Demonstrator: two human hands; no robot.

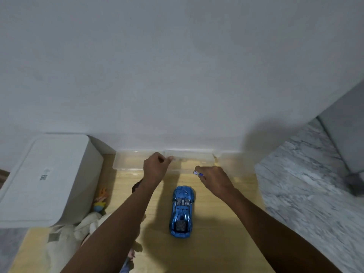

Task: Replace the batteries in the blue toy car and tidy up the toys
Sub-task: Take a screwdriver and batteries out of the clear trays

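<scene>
Left hand (155,168) pinches the clear box (137,162) lid; right hand (213,179) pinches a small battery-like item (197,173) beyond the blue toy car (182,211). Stowing it appears next.

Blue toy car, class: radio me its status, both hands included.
Left hand pinching the clear box rim. Right hand shut on small battery-like item. Blue toy car upright, untouched between the arms. Nothing blocking it.
</scene>
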